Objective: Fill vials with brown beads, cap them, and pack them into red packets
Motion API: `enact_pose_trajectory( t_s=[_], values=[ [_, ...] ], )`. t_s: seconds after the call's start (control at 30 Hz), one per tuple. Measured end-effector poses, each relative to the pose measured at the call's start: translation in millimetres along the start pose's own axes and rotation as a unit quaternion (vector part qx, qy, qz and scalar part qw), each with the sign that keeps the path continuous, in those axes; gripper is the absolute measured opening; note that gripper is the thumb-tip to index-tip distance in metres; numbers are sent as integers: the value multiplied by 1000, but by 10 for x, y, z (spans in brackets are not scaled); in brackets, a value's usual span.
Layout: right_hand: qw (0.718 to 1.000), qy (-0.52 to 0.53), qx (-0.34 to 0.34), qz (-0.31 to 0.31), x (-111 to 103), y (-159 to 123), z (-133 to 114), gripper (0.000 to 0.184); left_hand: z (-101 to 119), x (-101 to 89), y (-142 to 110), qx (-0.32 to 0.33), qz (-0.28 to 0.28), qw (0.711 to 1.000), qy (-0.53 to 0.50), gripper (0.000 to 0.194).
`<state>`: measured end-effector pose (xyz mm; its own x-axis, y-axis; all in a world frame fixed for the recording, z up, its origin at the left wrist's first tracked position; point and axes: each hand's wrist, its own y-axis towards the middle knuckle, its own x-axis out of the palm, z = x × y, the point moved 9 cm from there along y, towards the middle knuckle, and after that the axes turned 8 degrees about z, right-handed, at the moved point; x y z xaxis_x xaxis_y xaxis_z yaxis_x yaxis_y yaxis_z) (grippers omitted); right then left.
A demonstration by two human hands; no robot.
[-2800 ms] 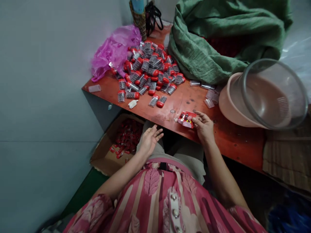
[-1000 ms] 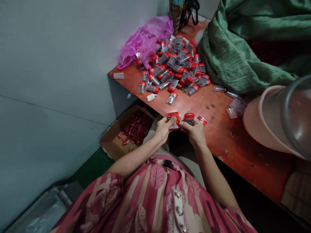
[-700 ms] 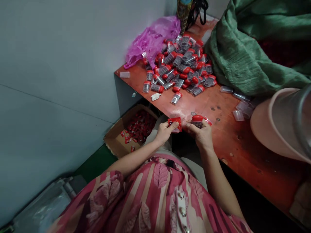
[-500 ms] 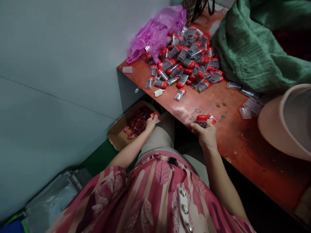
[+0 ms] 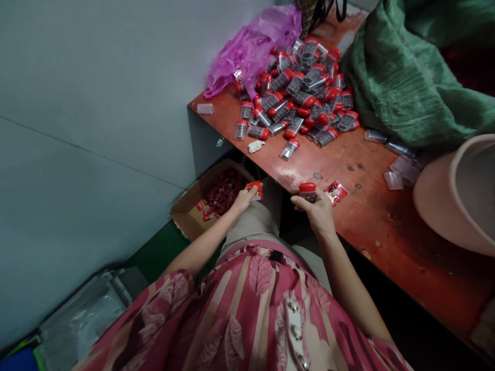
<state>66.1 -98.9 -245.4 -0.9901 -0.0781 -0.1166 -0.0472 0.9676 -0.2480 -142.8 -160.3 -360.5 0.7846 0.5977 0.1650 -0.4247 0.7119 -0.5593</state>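
My left hand point(image 5: 243, 200) pinches a small red printed card point(image 5: 255, 190) above my leg, beside an open cardboard box point(image 5: 185, 212) of small red and dark pieces. At the table's near edge, my right hand point(image 5: 317, 207) grips a red-capped clear container point(image 5: 308, 191) with dark contents, cap upward. Just right of those fingers, a second red printed card point(image 5: 336, 193) lies on the orange-red table point(image 5: 371, 216); whether a finger touches it I cannot tell. A pile of similar red-capped containers point(image 5: 297, 98) covers the table's far part.
A crumpled pink plastic bag point(image 5: 247, 56) borders the pile on the left, a large green sack point(image 5: 390, 77) on the right. Several clear empty tubes point(image 5: 393, 180) lie by a pale pink bucket point(image 5: 436, 190). A grey wall point(image 5: 96, 103) rises at left.
My left hand has moved slightly right with its card, away from the box. My right hand has shifted left with the container, and the card beside it now shows more fully on the table.
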Motion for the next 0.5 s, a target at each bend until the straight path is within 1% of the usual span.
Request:
enact_pose_trajectory(
  t_s=[0.03,0.07,0.1,0.17,0.23,0.3,0.4,0.5],
  values=[
    [1000,0,6,-25,86,5,-5,32,74,201,-139,-3,-79,997,-25,48],
    [998,0,14,-54,172,5,-8,34,141,362,-277,-7,-133,990,-47,49],
    [997,-1,21,-79,245,1,-9,34,197,493,-403,-10,-172,983,-64,50],
    [994,-1,28,-102,322,-13,-14,32,258,673,-587,-14,-208,974,-88,50],
    [996,5,25,-91,315,-23,-16,28,239,784,-695,-21,-225,969,-97,49],
    [997,9,18,-74,287,-35,4,26,166,842,-748,-33,-234,967,-97,49],
    [998,6,13,-62,260,-49,71,25,79,844,-760,-43,-226,967,-105,51],
    [999,8,15,-37,204,-53,125,24,107,801,-754,-39,-207,970,-125,53]
  ],
)
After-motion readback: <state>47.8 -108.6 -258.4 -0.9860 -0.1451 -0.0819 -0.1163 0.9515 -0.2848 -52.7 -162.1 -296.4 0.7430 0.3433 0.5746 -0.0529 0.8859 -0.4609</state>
